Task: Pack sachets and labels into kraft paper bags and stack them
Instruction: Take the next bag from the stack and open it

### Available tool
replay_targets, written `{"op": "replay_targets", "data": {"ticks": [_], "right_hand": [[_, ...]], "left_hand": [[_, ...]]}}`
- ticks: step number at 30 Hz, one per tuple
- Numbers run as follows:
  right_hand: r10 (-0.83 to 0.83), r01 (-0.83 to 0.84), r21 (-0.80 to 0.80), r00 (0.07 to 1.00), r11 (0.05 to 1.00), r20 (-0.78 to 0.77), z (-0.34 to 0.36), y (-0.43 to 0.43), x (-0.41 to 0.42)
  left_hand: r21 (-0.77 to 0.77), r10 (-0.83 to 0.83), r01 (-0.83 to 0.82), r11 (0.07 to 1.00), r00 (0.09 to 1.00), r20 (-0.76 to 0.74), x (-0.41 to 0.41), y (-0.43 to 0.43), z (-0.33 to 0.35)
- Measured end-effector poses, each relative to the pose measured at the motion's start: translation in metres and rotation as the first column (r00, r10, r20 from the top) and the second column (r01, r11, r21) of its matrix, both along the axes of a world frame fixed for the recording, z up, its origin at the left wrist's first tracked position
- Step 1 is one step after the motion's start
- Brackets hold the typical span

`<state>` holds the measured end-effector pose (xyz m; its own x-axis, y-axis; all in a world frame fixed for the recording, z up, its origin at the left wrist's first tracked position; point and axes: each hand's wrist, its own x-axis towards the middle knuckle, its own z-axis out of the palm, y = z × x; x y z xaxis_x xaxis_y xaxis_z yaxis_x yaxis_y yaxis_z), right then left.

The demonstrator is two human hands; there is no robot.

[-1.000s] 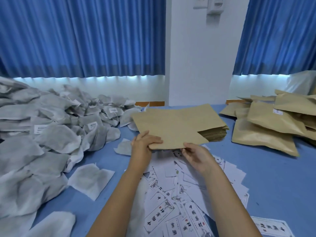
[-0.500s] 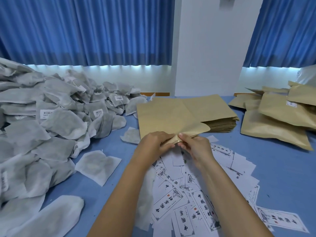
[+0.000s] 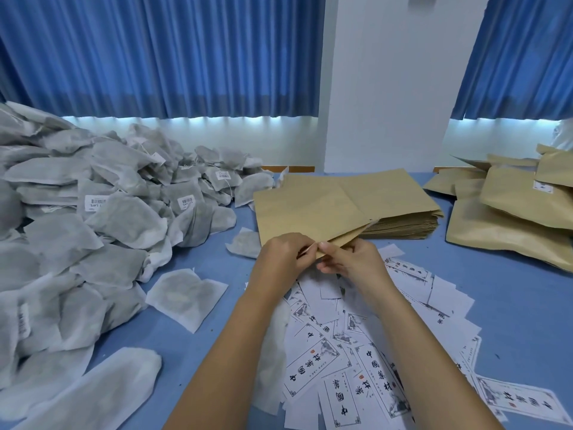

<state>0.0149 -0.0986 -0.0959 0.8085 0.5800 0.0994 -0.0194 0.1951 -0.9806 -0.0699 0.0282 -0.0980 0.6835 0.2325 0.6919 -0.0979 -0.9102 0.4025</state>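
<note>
Your left hand [image 3: 283,259] and right hand [image 3: 353,265] meet at the near edge of a flat brown kraft paper bag [image 3: 310,209]. Each hand pinches that edge between thumb and fingertips, with the knuckles almost touching. You cannot tell from here whether the mouth of the bag has parted.

The far part of the bag lies over a stack of empty kraft bags [image 3: 403,221] in the middle of the blue tabletop [image 3: 511,305], and its near edge is lifted just above the surface.

White printed paper labels [image 3: 313,364] are scattered beneath your forearms, overlapping one another and spreading towards the right. A large heap of grey-white fabric sachets [image 3: 93,212] fills your left side, some carrying small barcode stickers. One loose flat sachet [image 3: 186,296] lies apart from the heap, near your left forearm.

Filled kraft bags [image 3: 511,212] are piled at the far right, one on another. Blue pleated curtains [image 3: 155,57] hang behind the tabletop.
</note>
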Motion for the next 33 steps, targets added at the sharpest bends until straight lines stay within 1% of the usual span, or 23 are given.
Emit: {"op": "replay_targets", "data": {"ticks": [2, 5, 7, 9, 13, 14, 16, 17, 18, 19, 20, 21, 22, 23, 24, 25, 27, 28, 29, 30, 31, 32, 33], "right_hand": [[0.008, -0.006, -0.029, 0.996, 1.0, 0.086, 0.0, 0.0, -0.002], [-0.016, 0.057, -0.154, 0.967, 0.986, 0.255, 0.0, 0.0, -0.003], [-0.012, 0.057, -0.167, 0.966, 0.984, 0.258, 0.002, 0.0, -0.004], [-0.023, 0.084, -0.196, 0.954, 0.977, 0.298, 0.004, 0.002, -0.004], [-0.035, 0.131, -0.234, 0.927, 0.963, 0.374, 0.007, 0.005, -0.004], [-0.026, 0.138, -0.262, 0.921, 0.955, 0.389, 0.006, 0.006, -0.005], [0.002, 0.143, -0.307, 0.904, 0.941, 0.427, 0.002, 0.008, -0.008], [0.004, 0.154, -0.312, 0.893, 0.937, 0.45, -0.001, 0.01, -0.01], [-0.013, 0.176, -0.308, 0.885, 0.935, 0.465, -0.002, 0.013, -0.012], [-0.047, 0.201, -0.289, 0.886, 0.936, 0.462, -0.003, 0.015, -0.012], [-0.092, 0.229, -0.265, 0.892, 0.937, 0.443, -0.003, 0.017, -0.012], [-0.137, 0.256, -0.238, 0.895, 0.937, 0.424, -0.004, 0.018, -0.011], [-0.173, 0.282, -0.221, 0.895, 0.934, 0.411, -0.004, 0.018, -0.011], [-0.186, 0.29, -0.215, 0.898, 0.933, 0.399, -0.004, 0.017, -0.01], [-0.184, 0.279, -0.224, 0.911, 0.934, 0.368, -0.005, 0.015, -0.009], [-0.179, 0.258, -0.233, 0.933, 0.938, 0.312, -0.006, 0.013, -0.007], [-0.198, 0.243, -0.235, 0.96, 0.941, 0.199, -0.008, 0.009, -0.003], [-0.212, 0.242, -0.21, 0.965, 0.947, 0.158, -0.007, 0.007, -0.001], [-0.217, 0.236, -0.17, 0.969, 0.957, 0.122, -0.006, 0.006, 0.001], [-0.213, 0.222, -0.132, 0.974, 0.966, 0.079, -0.005, 0.005, 0.002], [-0.214, 0.219, -0.121, 0.975, 0.968, 0.054, -0.005, 0.005, 0.002], [-0.225, 0.23, -0.143, 0.973, 0.963, 0.05, -0.005, 0.006, 0.002], [-0.245, 0.253, -0.187, 0.967, 0.949, 0.065, -0.005, 0.007, 0.002]], "left_hand": [[-0.06, -0.018, 0.019, 0.998, 1.0, 0.006, 0.0, -0.001, 0.001], [-0.109, -0.038, 0.032, 0.994, 0.998, -0.053, 0.001, -0.004, 0.001], [-0.139, -0.008, 0.001, 0.99, 0.999, -0.049, 0.001, -0.004, 0.001], [-0.195, 0.044, -0.041, 0.98, 0.999, 0.009, 0.0, -0.007, 0.002], [-0.296, 0.137, -0.108, 0.949, 0.987, 0.079, 0.001, -0.013, 0.004], [-0.352, 0.198, -0.143, 0.925, 0.972, 0.125, 0.001, -0.011, 0.005], [-0.469, 0.347, -0.211, 0.858, 0.91, 0.226, -0.002, 0.0, 0.011], [-0.481, 0.37, -0.223, 0.848, 0.898, 0.237, -0.005, 0.006, 0.012], [-0.446, 0.349, -0.232, 0.864, 0.916, 0.2, -0.007, 0.01, 0.012], [-0.369, 0.299, -0.239, 0.898, 0.948, 0.113, -0.009, 0.011, 0.01], [-0.257, 0.241, -0.233, 0.938, 0.971, 0.0, -0.01, 0.01, 0.009], [-0.14, 0.176, -0.19, 0.972, 0.978, -0.109, -0.009, 0.006, 0.008], [-0.047, 0.1, -0.11, 0.993, 0.979, -0.179, -0.008, 0.0, 0.008], [0.018, 0.03, -0.028, 0.999, 0.982, -0.186, -0.007, -0.007, 0.009], [0.066, -0.018, 0.026, 0.997, 0.992, -0.127, -0.006, -0.011, 0.011], [0.1, -0.041, 0.042, 0.994, 0.999, -0.013, -0.007, -0.012, 0.013], [0.079, -0.009, -0.012, 0.997, 0.966, 0.257, -0.012, -0.008, 0.021], [0.015, 0.035, -0.043, 0.999, 0.937, 0.348, -0.016, -0.003, 0.024], [-0.068, 0.07, -0.047, 0.997, 0.922, 0.382, -0.02, 0.002, 0.028], [-0.15, 0.08, -0.028, 0.988, 0.93, 0.358, -0.025, 0.006, 0.031], [-0.222, 0.057, 0.01, 0.975, 0.955, 0.293, -0.031, 0.008, 0.033], [-0.297, 0.025, 0.035, 0.954, 0.98, 0.195, -0.038, 0.007, 0.035], [-0.345, 0.034, -0.02, 0.938, 0.999, 0.036, -0.044, 0.009, 0.031]]}}
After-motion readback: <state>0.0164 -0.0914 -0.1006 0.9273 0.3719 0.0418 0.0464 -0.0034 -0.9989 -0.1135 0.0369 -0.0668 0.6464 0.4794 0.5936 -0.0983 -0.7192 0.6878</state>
